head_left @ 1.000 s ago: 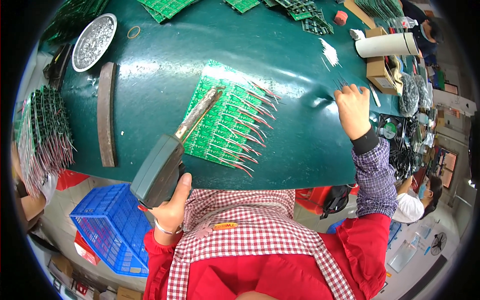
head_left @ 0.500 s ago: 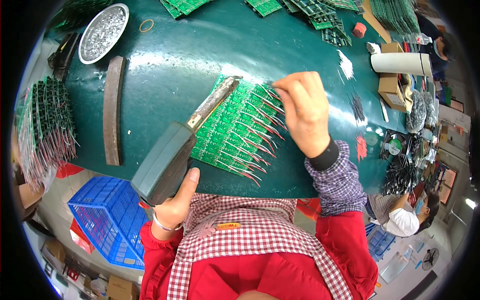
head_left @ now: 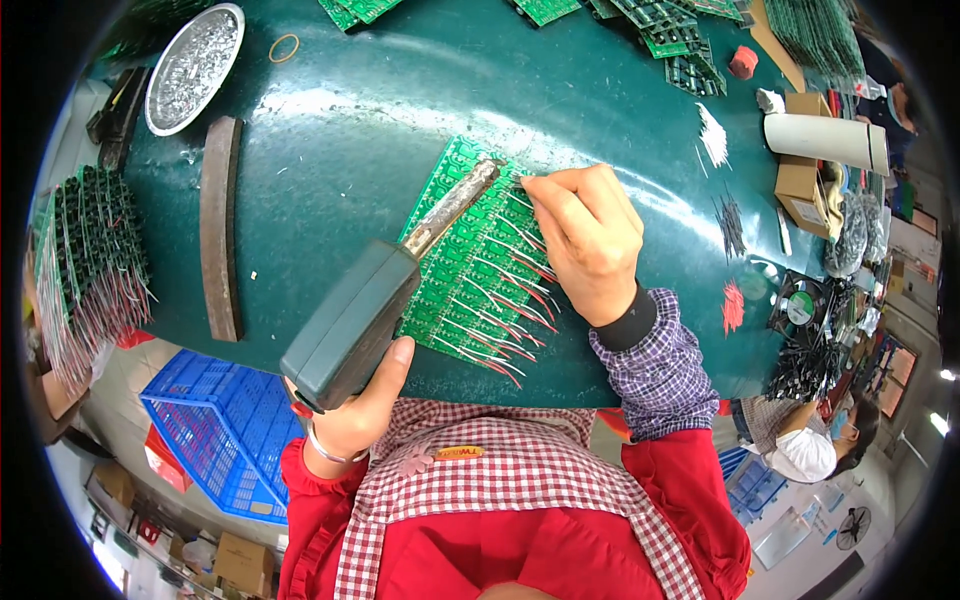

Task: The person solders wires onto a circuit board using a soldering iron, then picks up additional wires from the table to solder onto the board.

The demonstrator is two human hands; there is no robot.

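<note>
My left hand (head_left: 365, 408) is wrapped round the grip of a dark green soldering gun (head_left: 350, 322), whose thick metal tip points up and right over a green circuit board panel (head_left: 425, 295). Pairs of thin red and white wires (head_left: 515, 315) stick out along the panel's right side. At its upper right, my right hand (head_left: 592, 240) is pinched closed over a thin wire, close beside the gun's tip. Most of that wire is hidden by the fingers. The panel lies flat and tilted on the green table.
A dark bar (head_left: 220, 230) and a metal dish of bright scraps (head_left: 195, 70) lie left. Wired boards (head_left: 90, 260) are stacked at the left edge. Loose white wires (head_left: 713, 135), black wires (head_left: 731, 225) and red wires (head_left: 733, 305) lie right, near a small fan (head_left: 798, 305).
My right hand has moved left and slightly down, its pinched fingertips now closer to the gun's tip. The soldering gun has shifted slightly right over the panel.
</note>
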